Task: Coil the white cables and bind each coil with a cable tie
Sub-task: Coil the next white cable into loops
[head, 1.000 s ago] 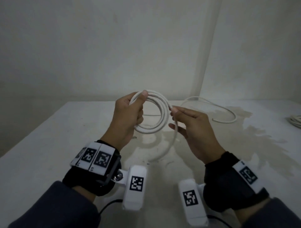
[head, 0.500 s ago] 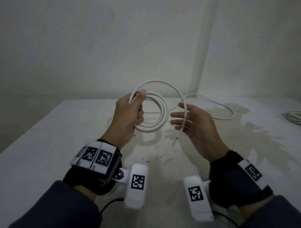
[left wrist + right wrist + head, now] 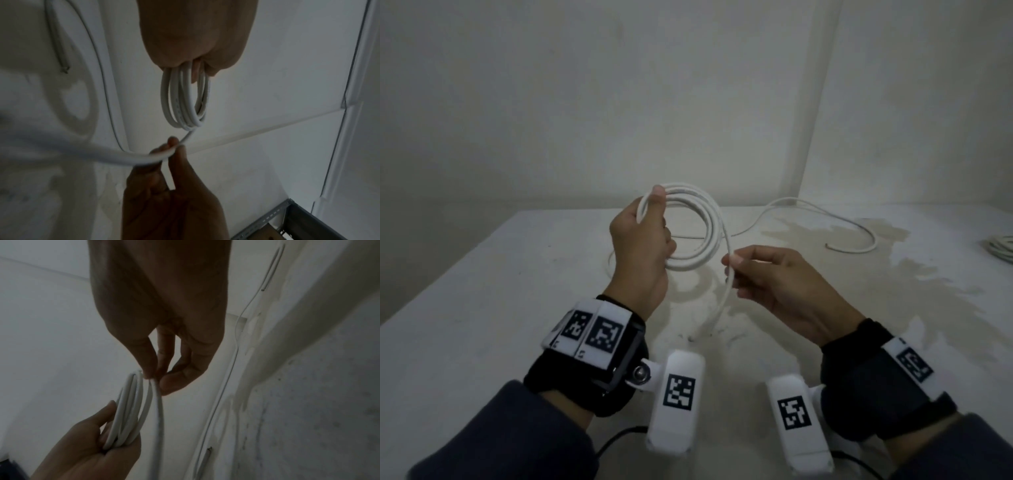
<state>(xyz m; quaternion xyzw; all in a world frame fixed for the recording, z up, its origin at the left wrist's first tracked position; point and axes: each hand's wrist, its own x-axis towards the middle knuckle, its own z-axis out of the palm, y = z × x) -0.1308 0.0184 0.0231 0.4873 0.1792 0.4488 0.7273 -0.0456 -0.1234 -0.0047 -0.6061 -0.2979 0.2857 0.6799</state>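
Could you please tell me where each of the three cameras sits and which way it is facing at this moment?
Head: worn on the head, looking forward and down at the table; both hands, wrist units and sleeves show.
Left wrist: looks along the left hand at the coil; the right hand shows opposite.
Right wrist: looks along the right hand's fingers pinching the loose cable end; the left hand shows below.
Shared: all three show the coil and both hands.

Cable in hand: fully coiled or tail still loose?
Tail loose. Left hand grips the coil; right hand pinches the free tail.
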